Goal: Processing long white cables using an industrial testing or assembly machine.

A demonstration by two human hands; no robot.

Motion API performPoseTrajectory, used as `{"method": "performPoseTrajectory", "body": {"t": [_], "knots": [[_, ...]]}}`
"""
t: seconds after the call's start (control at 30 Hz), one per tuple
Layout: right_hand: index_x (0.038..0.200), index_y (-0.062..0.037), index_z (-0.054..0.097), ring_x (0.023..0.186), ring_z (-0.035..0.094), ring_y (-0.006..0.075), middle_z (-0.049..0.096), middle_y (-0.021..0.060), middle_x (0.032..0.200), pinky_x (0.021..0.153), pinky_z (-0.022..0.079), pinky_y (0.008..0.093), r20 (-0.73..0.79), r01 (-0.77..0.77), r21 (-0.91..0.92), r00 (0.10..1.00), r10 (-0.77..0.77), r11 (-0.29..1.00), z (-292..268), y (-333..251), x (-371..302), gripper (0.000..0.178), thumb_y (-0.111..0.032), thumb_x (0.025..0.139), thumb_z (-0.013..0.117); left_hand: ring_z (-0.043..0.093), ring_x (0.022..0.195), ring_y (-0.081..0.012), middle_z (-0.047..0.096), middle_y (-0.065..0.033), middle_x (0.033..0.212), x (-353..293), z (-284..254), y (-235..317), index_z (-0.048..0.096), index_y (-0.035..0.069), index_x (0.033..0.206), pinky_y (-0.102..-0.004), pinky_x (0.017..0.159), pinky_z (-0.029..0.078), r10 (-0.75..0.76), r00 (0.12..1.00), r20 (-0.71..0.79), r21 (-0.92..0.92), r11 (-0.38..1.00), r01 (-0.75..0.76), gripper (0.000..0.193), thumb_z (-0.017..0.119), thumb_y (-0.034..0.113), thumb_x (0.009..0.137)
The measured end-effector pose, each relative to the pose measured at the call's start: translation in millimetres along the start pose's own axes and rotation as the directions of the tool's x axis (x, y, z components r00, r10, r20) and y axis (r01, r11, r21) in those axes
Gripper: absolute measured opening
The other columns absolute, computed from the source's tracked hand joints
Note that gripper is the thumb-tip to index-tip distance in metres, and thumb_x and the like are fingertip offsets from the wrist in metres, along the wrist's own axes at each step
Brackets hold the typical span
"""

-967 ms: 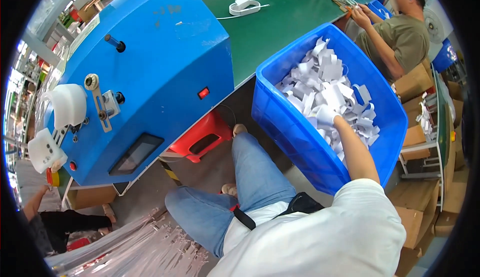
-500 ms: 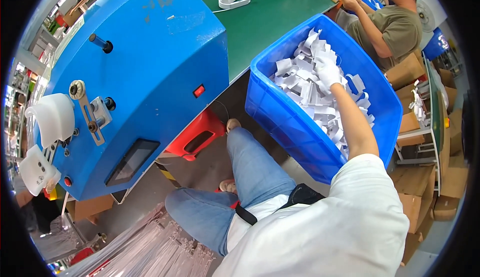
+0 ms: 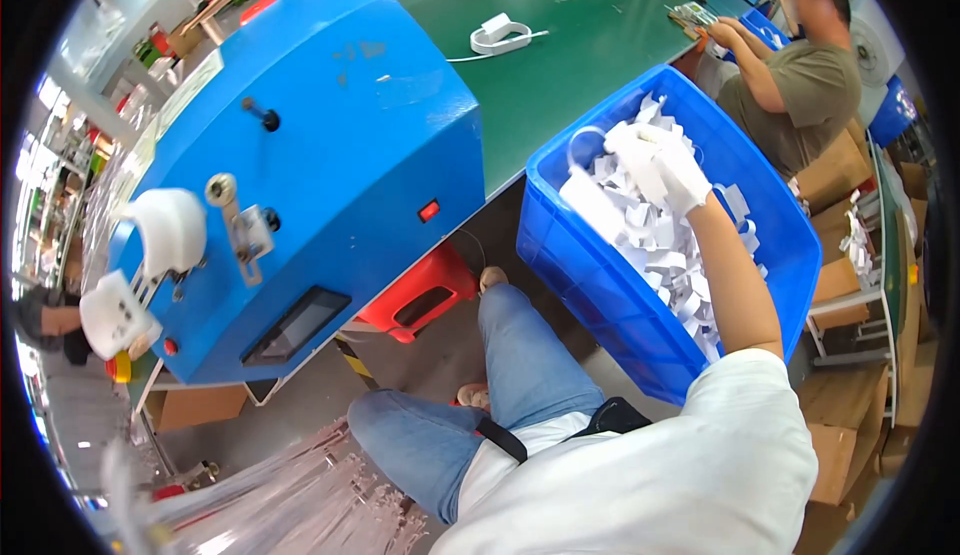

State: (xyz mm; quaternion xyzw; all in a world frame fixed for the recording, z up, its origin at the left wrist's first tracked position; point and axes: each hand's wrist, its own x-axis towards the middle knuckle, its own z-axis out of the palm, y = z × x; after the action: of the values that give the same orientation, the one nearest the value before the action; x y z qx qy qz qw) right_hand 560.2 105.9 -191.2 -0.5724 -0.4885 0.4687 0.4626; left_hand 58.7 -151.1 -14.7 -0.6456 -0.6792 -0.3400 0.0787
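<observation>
A white coil [image 3: 592,203] hangs near the blue bin's [image 3: 590,267] left edge, seemingly pinched in our gloved right hand [image 3: 660,160]; our left hand is out of view. We judge this as picking from the heaped strips [image 3: 660,255]; the next move calls for lifting clear without snagging.

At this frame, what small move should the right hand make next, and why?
Probably lift the right hand clear of the blue bin: a blurred white piece seems to be in its grip, and loose white scraps crowd just beneath.
</observation>
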Motion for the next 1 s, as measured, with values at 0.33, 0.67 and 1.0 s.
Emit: {"method": "performPoseTrajectory", "body": {"t": [0.33,0.67,1.0], "knots": [[0.098,0.0005,0.062,0.080,0.055,0.0034,0.062,0.0006,0.085,0.071,0.044,0.0172,0.764,0.399,0.099,0.556,-0.326,0.912,172,-167,-55,0.023,-0.019,0.086,0.058,0.058,0.107,-0.0204,0.058,-0.0152,0.118,39,153,78,0.052,-0.004,0.124,-0.0307,0.093,0.045,0.225,0.964,-0.140,-0.714,0.651,-0.256,0.046,0.061,-0.009,0.079],[0.111,-0.0008,0.058,0.093,0.060,0.0174,0.061,0.0090,0.107,0.079,0.048,0.0275,0.085,0.741,0.571,0.375,-0.923,0.353,261,-192,-80,0.031,-0.021,0.088,0.062,0.060,0.062,-0.0117,0.066,-0.0088,0.080,84,76,48,0.063,-0.005,0.104,-0.0245,0.062,0.049,-0.245,0.813,-0.528,-0.530,0.843,-0.090,0.028,0.050,-0.003,0.079],[0.088,0.0045,0.061,0.082,0.057,0.0131,0.063,0.0087,0.094,0.071,0.048,0.0246,0.233,0.957,0.093,0.246,-0.941,0.274,274,-225,-72,0.007,0.002,0.081,0.062,0.063,0.065,-0.0121,0.065,-0.0125,0.096,99,57,40,0.058,-0.003,0.114,-0.0250,0.057,0.051,-0.262,0.956,-0.130,-0.736,0.672,0.084,0.032,0.054,-0.004,0.083]]}}
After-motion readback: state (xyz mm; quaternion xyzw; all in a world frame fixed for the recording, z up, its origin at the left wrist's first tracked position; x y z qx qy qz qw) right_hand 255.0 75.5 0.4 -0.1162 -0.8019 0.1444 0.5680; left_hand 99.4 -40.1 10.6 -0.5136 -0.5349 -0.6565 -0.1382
